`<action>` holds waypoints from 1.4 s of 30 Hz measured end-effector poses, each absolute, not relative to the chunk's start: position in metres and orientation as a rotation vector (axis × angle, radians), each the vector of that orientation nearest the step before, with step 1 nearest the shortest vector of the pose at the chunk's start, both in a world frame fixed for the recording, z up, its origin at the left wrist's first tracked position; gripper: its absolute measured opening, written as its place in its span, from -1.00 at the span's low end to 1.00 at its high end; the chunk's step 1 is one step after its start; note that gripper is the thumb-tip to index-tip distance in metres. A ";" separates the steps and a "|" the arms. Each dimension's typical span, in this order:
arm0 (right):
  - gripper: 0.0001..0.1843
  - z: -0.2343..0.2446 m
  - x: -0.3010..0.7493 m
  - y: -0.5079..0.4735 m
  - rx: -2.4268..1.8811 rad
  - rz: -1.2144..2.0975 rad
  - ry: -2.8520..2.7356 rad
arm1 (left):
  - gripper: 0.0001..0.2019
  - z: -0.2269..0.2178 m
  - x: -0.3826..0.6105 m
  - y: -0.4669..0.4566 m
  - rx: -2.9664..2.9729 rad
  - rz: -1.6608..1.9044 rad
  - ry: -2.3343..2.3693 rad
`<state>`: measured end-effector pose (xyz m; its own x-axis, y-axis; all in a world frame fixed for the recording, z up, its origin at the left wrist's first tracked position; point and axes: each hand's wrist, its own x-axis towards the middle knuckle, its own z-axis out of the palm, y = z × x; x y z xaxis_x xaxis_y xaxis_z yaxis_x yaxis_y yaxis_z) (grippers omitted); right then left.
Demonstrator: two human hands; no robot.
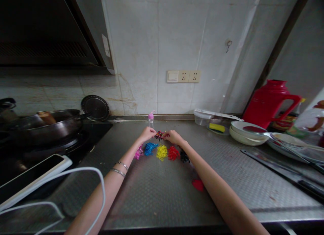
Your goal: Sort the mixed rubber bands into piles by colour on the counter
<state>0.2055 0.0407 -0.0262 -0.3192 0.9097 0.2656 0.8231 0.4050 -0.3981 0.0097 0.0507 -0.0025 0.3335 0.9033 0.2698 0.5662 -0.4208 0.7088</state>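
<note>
Between my two hands lies a mixed, multicoloured bunch of small rubber bands (159, 135). My left hand (148, 133) pinches at its left side and my right hand (174, 137) at its right, both with fingers closed; single bands in the fingertips are too small to tell apart. Sorted heaps of similar bands form a row just nearer to me: pink (138, 152), blue (150, 148), yellow (162, 152), red (173, 153) and black (184, 156), the last partly behind my right forearm. Behind my left hand stands a small clear bottle with a pink top (151, 118).
A red object (197, 184) lies beside my right forearm. At left are a pan (50, 127) on the stove, a phone-like device (32, 181) and a white cable (102, 184) crossing before my left arm. Bowls (246, 138), a knife (273, 166) and a red thermos (269, 101) occupy the right.
</note>
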 end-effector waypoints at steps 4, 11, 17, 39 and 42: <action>-0.78 -0.027 0.211 0.049 -1.407 0.312 -2.143 | -0.78 -0.002 0.009 0.052 2.088 0.904 1.270; -0.73 -0.019 0.217 0.053 -1.302 0.581 -2.011 | -0.76 -0.005 0.009 0.052 2.088 0.887 1.244; -0.71 0.003 0.219 0.048 -1.252 0.735 -1.899 | -0.74 0.002 0.011 0.048 2.097 0.830 1.247; -0.70 -0.004 0.256 -0.022 -1.203 0.839 -2.191 | -0.80 -0.020 0.047 0.044 2.388 0.685 1.159; -0.71 -0.003 0.260 -0.024 -1.258 0.759 -2.108 | -0.86 -0.024 0.057 0.047 2.469 0.654 1.178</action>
